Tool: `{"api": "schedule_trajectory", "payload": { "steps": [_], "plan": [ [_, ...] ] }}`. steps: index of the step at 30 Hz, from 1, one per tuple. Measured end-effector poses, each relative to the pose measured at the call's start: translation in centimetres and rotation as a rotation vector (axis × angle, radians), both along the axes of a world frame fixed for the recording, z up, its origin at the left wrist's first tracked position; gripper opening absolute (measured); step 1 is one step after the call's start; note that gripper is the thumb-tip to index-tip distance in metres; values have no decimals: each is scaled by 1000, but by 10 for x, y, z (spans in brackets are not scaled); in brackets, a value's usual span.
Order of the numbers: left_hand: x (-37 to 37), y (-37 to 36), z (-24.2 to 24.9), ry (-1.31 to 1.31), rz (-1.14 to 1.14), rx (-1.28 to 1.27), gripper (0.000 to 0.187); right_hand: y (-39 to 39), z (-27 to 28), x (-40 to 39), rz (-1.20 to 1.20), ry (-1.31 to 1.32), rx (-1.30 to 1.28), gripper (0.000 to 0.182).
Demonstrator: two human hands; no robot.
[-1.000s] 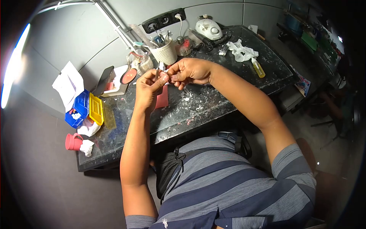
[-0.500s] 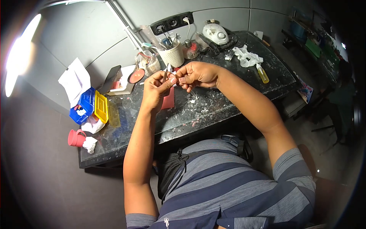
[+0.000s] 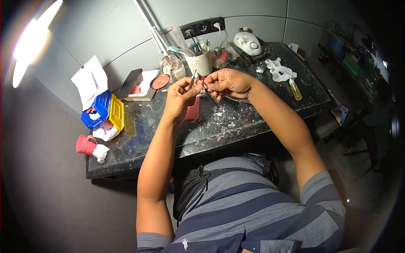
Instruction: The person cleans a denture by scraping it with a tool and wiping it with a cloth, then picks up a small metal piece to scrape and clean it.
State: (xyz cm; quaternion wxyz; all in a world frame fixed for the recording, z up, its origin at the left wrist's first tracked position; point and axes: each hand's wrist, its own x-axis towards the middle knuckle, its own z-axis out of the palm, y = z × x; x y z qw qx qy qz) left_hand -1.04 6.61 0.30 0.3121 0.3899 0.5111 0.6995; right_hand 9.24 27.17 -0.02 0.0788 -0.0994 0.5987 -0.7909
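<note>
Over the back middle of the workbench, my two hands meet with fingertips almost touching. My left hand is closed, with a slim metal tool sticking up between its fingers. My right hand is pinched at a small pale and pinkish piece between the hands; the fingers largely hide it, and I cannot tell what it is. Just below the right fingers shows a thin dark rod, slanting down toward the bench. A flat red sheet lies under my left wrist.
Shavings litter the black workbench. Behind my hands stand a white cup of tools, a glass jar and a white control unit. At left are a blue-yellow box and a pink mug; at right, crumpled tissue and a yellow bottle.
The view has shifted, so the bench sits slightly further right. Both hands stay together, turned a little; the thin dark rod now shows below the right fingers.
</note>
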Motion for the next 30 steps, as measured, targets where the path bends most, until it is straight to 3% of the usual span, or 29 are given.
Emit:
{"api": "schedule_trajectory", "payload": {
  "steps": [30],
  "plan": [
    [-5,4,-4,-21,131,-90,7,-16,8,2,-355,21,206,12]
  ]
}}
